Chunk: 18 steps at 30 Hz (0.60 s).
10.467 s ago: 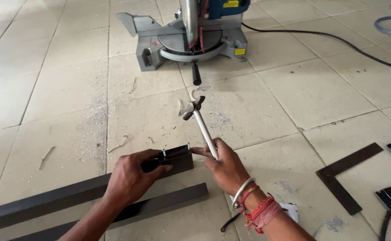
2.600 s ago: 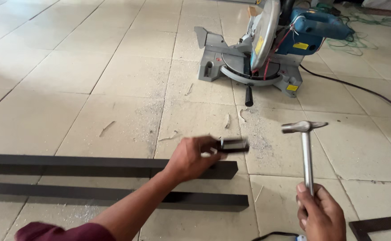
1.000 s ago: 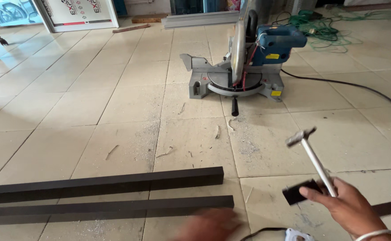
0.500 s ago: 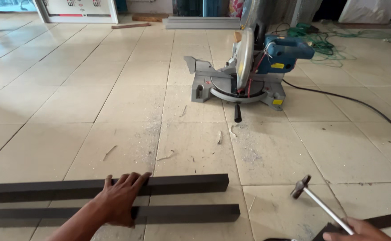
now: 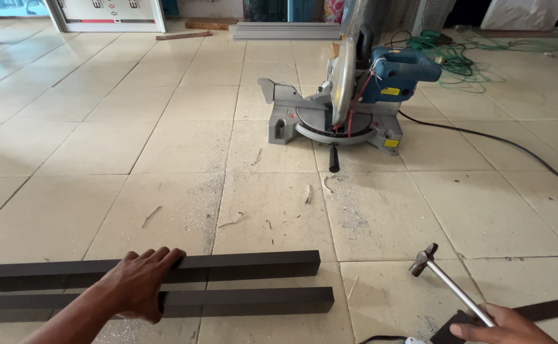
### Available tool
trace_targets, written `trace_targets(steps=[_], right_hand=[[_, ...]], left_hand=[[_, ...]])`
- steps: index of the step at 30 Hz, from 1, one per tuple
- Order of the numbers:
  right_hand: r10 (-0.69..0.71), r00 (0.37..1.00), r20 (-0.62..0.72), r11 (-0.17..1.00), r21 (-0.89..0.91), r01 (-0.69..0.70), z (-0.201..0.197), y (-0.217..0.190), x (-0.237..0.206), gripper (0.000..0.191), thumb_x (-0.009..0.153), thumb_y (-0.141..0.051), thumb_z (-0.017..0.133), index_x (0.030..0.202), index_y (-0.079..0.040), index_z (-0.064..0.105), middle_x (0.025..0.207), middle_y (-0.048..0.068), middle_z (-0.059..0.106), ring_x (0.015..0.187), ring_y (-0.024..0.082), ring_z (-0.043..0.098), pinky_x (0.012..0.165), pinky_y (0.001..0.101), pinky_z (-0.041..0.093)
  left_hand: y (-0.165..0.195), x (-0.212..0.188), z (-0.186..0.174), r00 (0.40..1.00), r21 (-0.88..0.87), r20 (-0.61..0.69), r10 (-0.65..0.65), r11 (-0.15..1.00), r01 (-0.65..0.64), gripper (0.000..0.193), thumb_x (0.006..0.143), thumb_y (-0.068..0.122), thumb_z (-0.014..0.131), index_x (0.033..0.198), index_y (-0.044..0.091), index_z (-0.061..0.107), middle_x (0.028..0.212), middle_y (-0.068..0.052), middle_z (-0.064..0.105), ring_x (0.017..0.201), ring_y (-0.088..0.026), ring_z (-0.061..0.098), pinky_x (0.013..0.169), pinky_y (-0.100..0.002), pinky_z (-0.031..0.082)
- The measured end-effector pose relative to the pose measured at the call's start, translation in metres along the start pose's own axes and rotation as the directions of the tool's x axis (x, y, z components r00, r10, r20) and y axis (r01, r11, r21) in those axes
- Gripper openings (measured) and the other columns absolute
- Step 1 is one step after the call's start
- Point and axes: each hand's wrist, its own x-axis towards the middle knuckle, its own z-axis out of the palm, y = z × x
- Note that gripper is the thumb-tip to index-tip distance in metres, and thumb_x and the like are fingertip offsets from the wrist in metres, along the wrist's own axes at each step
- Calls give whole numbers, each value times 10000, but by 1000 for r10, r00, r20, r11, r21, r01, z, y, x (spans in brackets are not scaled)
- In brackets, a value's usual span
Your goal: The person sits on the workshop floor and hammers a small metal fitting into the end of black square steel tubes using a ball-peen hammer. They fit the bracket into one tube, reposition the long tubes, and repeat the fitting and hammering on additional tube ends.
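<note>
A blue and grey mitre saw [image 5: 346, 102] stands on the pale tiled floor [image 5: 100, 146], its black cable [image 5: 502, 143] trailing away to the right. Green cord [image 5: 457, 54] lies tangled behind it. Sawdust and chips [image 5: 228, 216] litter the tiles.

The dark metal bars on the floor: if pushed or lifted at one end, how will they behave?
The dark bars look rigid and box-shaped, so they would likely slide on the tiled floor, not roll. Being long, one probably tips downward if lifted at one end. The left hand rests across them.
</note>
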Motion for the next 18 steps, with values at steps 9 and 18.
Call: trace_targets(steps=[9,18], right_hand=[[-22,998,-54,998,-52,19,7,9,27,661,785,-266,953,1251,55,611,875,165,680,825,236,706,817,371,611],[25,997,-73,998,-53,-29,0,4,29,652,780,-277,958,1248,30,623,903,146,675,862,224,670,828,367,578]], left_hand=[[-9,-3,8,984,-69,-144,106,991,-117,522,752,255,758,1202,165,510,1087,-29,647,1050,-217,653,951,-395,535],[0,-13,2,989,-109,-131,65,991,-79,430,838,289,762,1160,166,505,1064,-24,646,1038,-227,661,923,-400,531]])
